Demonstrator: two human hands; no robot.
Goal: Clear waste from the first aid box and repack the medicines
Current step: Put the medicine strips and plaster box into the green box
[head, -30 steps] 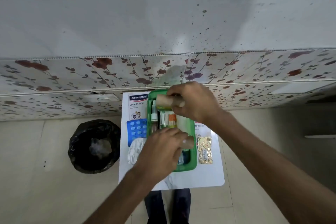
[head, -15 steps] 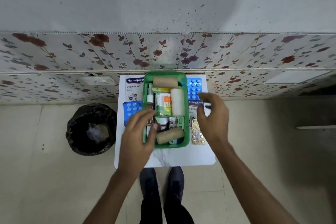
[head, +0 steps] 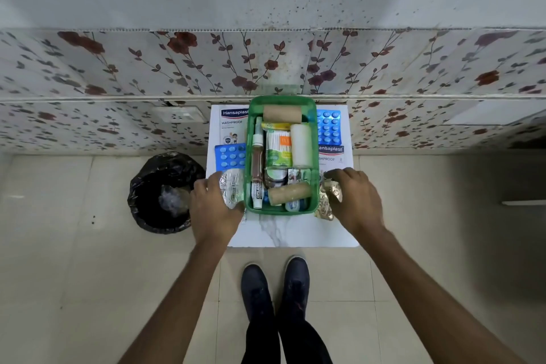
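While both arms reach forward from the near edge, the green first aid box [head: 313, 103] sits in the middle of a small white bench [head: 292, 233] pushed against the floral-tiled wall. The left hand [head: 214, 207] lies palm down at the box's left side, its fingers curled over a silver foil strip of tablets [head: 232, 188] that rests on the bench just beside the box wall; whether the strip is truly pinched or only covered cannot be told. The right hand [head: 356, 198] mirrors it at the right side, fingers bent over a gold blister strip [head: 326, 204] lying against the box.

Inside the box, a brown cardboard roll [head: 282, 114] lies across the far end and a second one [head: 289, 193] lies tilted near the near end. Between them stand a white bandage roll [head: 301, 145], a pack of cotton buds [head: 277, 148], a brown dropper bottle [head: 257, 159] and a white tube [head: 257, 195] along the left wall.

On the bench, a plaster box [head: 232, 127] and a blue tablet strip [head: 230, 155] lie left of the first aid box; another blue strip [head: 329, 125] and a second plaster pack [head: 332, 154] lie right. A black-lined waste bin [head: 165, 195] stands on the floor to the left of the bench.
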